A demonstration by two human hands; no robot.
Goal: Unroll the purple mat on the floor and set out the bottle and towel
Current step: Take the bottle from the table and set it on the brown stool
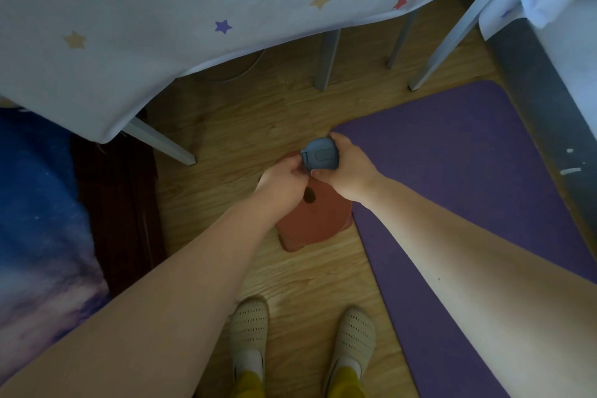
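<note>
The purple mat (458, 178) lies flat and unrolled on the wooden floor at the right. I see the bottle (319, 154) from above, showing its grey-blue lid, over a red-brown stool (315, 220). My right hand (345, 168) grips the bottle around its right side. My left hand (284, 186) holds the bottle's near left edge with curled fingers. Whether the bottle stands on the stool or is lifted off it I cannot tell. No towel is in view.
A table draped in a white cloth with coloured stars (193, 10) stands ahead, its grey legs (326, 58) on the floor. A dark blue patterned fabric (38, 203) fills the left. A white chair frame (452, 32) is at the right. My feet (248, 339) stand on the floor.
</note>
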